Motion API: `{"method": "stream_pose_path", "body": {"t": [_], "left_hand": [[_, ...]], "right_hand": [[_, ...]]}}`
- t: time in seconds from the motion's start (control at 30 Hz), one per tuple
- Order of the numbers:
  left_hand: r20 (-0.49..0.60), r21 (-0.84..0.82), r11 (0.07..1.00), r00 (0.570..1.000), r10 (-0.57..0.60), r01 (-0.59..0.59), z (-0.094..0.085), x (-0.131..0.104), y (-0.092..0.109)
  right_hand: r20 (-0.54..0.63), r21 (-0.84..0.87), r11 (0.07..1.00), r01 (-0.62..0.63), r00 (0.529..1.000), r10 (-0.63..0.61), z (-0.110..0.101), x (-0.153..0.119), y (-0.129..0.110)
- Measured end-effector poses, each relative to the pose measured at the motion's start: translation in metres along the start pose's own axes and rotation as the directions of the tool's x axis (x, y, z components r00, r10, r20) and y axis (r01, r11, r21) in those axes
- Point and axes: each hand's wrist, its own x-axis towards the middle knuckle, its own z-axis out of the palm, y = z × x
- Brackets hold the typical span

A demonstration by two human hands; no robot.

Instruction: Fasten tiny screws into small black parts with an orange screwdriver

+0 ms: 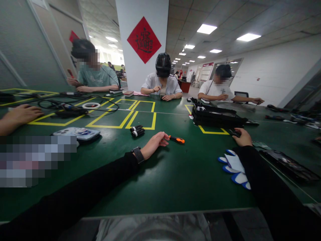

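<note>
My left hand, with a dark watch at the wrist, rests low over the green table. Its fingers are bent together at the left end of a small screwdriver with an orange and black handle; the shaft is hidden by the fingers. Out to the right, my right hand closes round a small black object whose kind I cannot make out. That hand is just in front of a stack of black trays or housings. Beside my right sleeve lies a white and blue petal-shaped item, partly covered.
Black cylinders with white bands lie left of my left hand. A phone and a tangle of black cables are farther left, near another person's hand. A dark frame-like part lies right. Three people sit opposite.
</note>
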Motion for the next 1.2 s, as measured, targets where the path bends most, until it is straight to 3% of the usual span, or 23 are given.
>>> {"method": "stream_pose_path", "body": {"t": [0.3,0.4,0.47,0.53,0.6,0.67,0.77,0.87,0.9,0.93,1.0,1.07,1.1,1.2], "left_hand": [[0.011,0.039,0.999,1.0,0.001,-0.001,0.001,0.0,0.002],[0.02,0.124,0.992,1.0,0.008,-0.01,0.003,-0.003,0.005],[0.042,0.283,0.957,0.998,0.051,-0.061,0.003,-0.008,0.011],[0.115,0.573,0.797,0.982,0.153,-0.191,-0.004,-0.013,0.02],[0.168,0.8,0.52,0.944,0.283,-0.298,-0.017,-0.016,0.031],[0.139,0.929,0.276,0.925,0.355,-0.246,-0.034,-0.016,0.04],[0.031,0.998,0.046,0.922,0.385,-0.053,-0.06,-0.011,0.045],[-0.053,0.99,-0.104,0.929,0.366,0.097,-0.076,-0.006,0.039],[-0.066,0.984,-0.131,0.934,0.352,0.119,-0.078,-0.005,0.036],[-0.072,0.98,-0.149,0.939,0.337,0.129,-0.08,-0.005,0.034],[-0.077,0.976,-0.169,0.947,0.312,0.135,-0.08,-0.006,0.032],[-0.085,0.974,-0.178,0.952,0.294,0.141,-0.078,-0.007,0.032],[-0.085,0.973,-0.184,0.953,0.291,0.143,-0.077,-0.008,0.033],[-0.065,0.968,-0.209,0.946,0.318,0.137,-0.075,-0.011,0.036]], "right_hand": [[-0.038,0.035,0.999,0.02,0.999,-0.018,0.004,0.005,0.011],[-0.147,-0.031,0.995,0.093,0.984,-0.097,0.004,0.003,0.009],[-0.257,-0.074,0.984,0.16,0.951,-0.174,0.0,0.0,0.001],[-0.349,-0.096,0.968,0.233,0.903,-0.252,-0.007,-0.003,-0.013],[-0.431,-0.099,0.952,0.289,0.85,-0.303,-0.017,-0.004,-0.033],[-0.502,-0.083,0.936,0.341,0.797,-0.335,-0.03,-0.004,-0.061],[-0.534,-0.032,0.895,0.445,0.749,-0.392,-0.051,-0.006,-0.118],[-0.393,0.112,0.786,0.607,0.754,-0.526,-0.066,-0.028,-0.191],[-0.309,0.175,0.722,0.67,0.733,-0.606,-0.068,-0.041,-0.216],[-0.222,0.231,0.649,0.725,0.689,-0.69,-0.068,-0.057,-0.239],[-0.071,0.293,0.511,0.808,0.552,-0.831,-0.06,-0.091,-0.279],[0.034,0.277,0.447,0.851,0.456,-0.889,-0.044,-0.122,-0.304],[0.07,0.247,0.465,0.85,0.463,-0.883,-0.033,-0.133,-0.31],[0.158,0.141,0.615,0.776,0.595,-0.788,0.0,-0.151,-0.312]]}}
